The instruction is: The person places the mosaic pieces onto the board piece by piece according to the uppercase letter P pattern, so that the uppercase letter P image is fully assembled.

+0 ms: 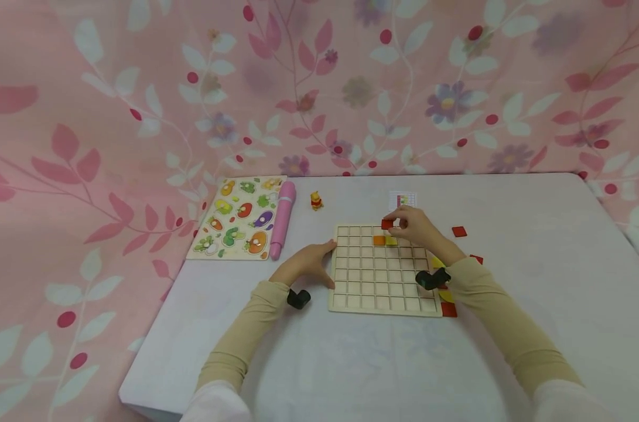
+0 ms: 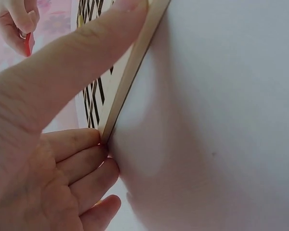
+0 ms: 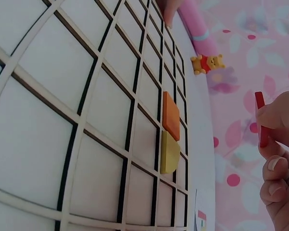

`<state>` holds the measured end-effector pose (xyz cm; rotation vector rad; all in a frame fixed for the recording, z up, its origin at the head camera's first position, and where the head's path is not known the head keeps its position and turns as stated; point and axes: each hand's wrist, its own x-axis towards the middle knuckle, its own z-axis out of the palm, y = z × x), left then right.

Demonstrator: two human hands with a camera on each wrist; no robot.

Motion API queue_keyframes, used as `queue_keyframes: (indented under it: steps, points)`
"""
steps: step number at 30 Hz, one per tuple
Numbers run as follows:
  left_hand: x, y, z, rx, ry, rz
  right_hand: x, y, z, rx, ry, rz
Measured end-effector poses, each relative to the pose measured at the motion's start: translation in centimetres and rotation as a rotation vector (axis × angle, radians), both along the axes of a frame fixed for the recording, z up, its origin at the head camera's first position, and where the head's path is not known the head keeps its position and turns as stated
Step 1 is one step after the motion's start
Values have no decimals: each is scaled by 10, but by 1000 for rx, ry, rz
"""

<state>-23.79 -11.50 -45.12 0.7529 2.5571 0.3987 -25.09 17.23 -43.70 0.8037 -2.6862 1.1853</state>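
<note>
**A:** What is on the table, and where are the hands?

**B:** A wooden grid board lies flat on a white table. The left hand rests against the board's left edge, thumb laid along the frame and fingers loosely curled at its side, steadying it without gripping anything. The right hand hovers over the far rows and pinches a red tile between thumb and fingertips, just above the top of the grid.

**A:** How much of the board is filled?

**B:** Very little, by my reading. Only two pieces sit in cells: an orange tile and, touching it in the next cell, a yellow tile with one rounded corner. Both lie in the second row from the far edge. Every other cell that shows is bare, so nearly all the filling seems left to do.

**A:** Are spare pieces about?

**B:** Yes. A loose red tile lies on the table to the right of the board, and more red and yellow pieces peek out beside the right forearm. A small pattern card lies beyond the board.
</note>
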Motion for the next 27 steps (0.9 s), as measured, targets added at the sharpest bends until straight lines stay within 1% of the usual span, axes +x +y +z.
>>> queue_keyframes:
  steps: [6, 10, 14, 21, 27]
  points:
    - [0, -2, 3, 7, 3, 13, -3, -14, -4, 15, 2, 39]
    - [0, -2, 3, 22, -2, 8, -3, -22, -7, 21, -2, 54]
    - [-1, -1, 3, 11, -7, 5, -3, -28, -10, 8, -10, 75]
    - [0, 0, 6, -14, -15, 30, -5, -35, -17, 7, -44, 93]
    - [-2, 1, 0, 2, -33, 34, -4, -37, -25, 2, -81, 92]
